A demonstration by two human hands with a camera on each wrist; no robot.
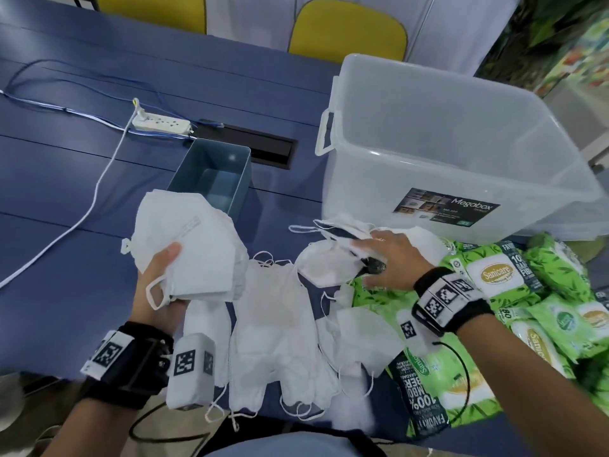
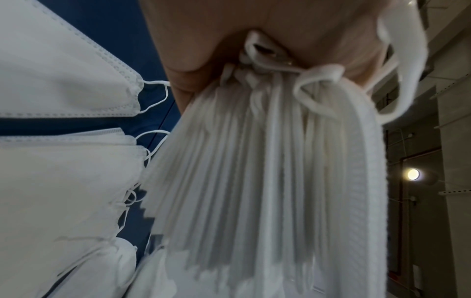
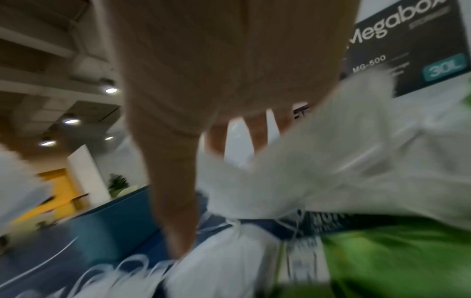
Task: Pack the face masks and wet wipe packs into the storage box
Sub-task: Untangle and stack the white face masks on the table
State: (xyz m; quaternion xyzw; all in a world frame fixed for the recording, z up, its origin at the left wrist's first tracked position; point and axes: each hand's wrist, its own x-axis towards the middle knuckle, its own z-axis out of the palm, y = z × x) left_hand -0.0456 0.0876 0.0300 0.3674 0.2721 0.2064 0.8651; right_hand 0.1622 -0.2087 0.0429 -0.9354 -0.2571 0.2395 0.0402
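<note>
My left hand [image 1: 159,275] grips a thick stack of white face masks [image 1: 188,249], thumb on top, raised above the blue table; the left wrist view shows the stack's edges [image 2: 254,171] fanned under the palm. Loose masks [image 1: 273,324] lie spread along the table's near edge. My right hand [image 1: 379,255] reaches over more masks [image 1: 326,265] just in front of the clear storage box [image 1: 379,179], fingers spread and touching them; the right wrist view is blurred, with the fingers [image 3: 216,137] over a crumpled mask [image 3: 331,161]. Green wet wipe packs [image 1: 501,275] are piled at the right.
A small blue-grey bin [image 1: 214,179] stands left of the storage box. Behind it are a black cable slot [image 1: 250,145] and a white power strip [image 1: 161,123] with cords running left. Two yellow chairs [image 1: 346,31] stand beyond the table.
</note>
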